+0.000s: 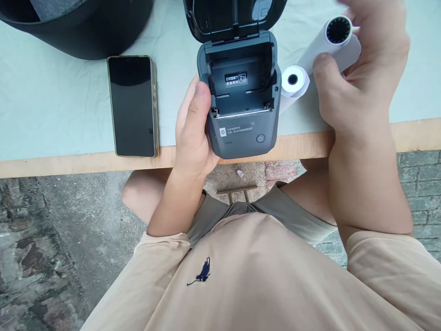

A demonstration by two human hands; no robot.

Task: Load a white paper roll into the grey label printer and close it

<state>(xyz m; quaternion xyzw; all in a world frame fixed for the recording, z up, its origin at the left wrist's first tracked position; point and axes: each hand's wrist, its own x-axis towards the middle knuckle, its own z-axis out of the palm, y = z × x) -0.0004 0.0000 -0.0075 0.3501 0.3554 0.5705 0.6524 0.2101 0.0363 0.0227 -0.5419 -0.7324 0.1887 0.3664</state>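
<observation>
Soft, bright daylight washes the table (pixel 69 117), glinting off a printer lid (pixel 220 20); a phone (pixel 132 110) at the front edge carries a dark reflection, and the right hand (pixel 367 80) blurs at its far fingers.

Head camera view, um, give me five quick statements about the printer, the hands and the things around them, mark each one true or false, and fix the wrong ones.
1. The left hand holds the printer. True.
2. The printer's lid is closed. False: the lid stands open, showing the compartment inside.
3. The right hand grips the larger white roll. True.
4. The smaller white roll sits inside the printer. False: the smaller white roll is outside it, on its right side.
5. The phone lies on the table to the left of the printer, its screen dark. True.
</observation>
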